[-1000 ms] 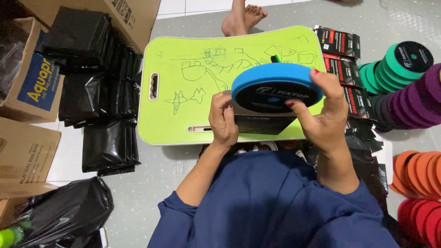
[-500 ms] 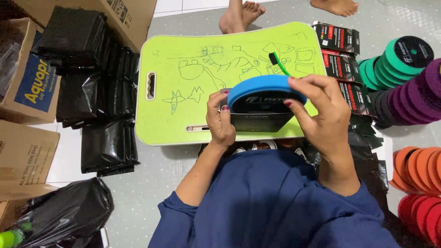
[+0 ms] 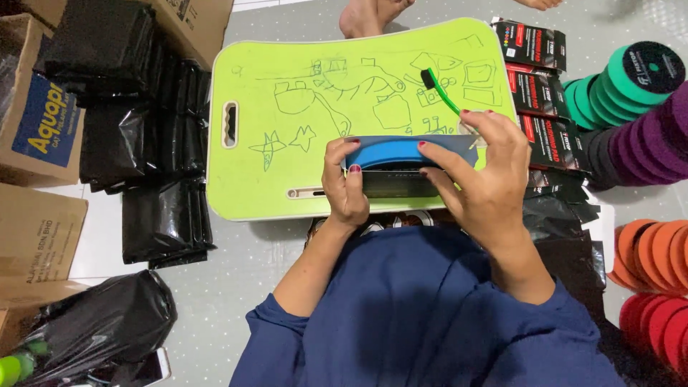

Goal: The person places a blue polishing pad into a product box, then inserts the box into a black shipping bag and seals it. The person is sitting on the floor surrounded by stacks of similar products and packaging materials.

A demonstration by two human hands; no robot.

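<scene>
Both hands hold a blue round foam pad edge-on over the near edge of a lime-green lap board covered in pen doodles. Under the pad, between the same fingers, is a black pouch or box. My left hand grips the left end, thumb on top. My right hand wraps the right end, fingers over the pad's upper edge. A green-handled brush with black bristles lies on the board just beyond my right hand.
Stacks of black plastic bags and cardboard boxes lie left. Black-and-red printed packets sit right of the board, with green, purple, orange and red foam pads beyond. A bare foot rests past the board.
The blue pad has tipped from showing its flat face to edge-on and dropped lower toward the black pouch. Both hands stayed on it.
</scene>
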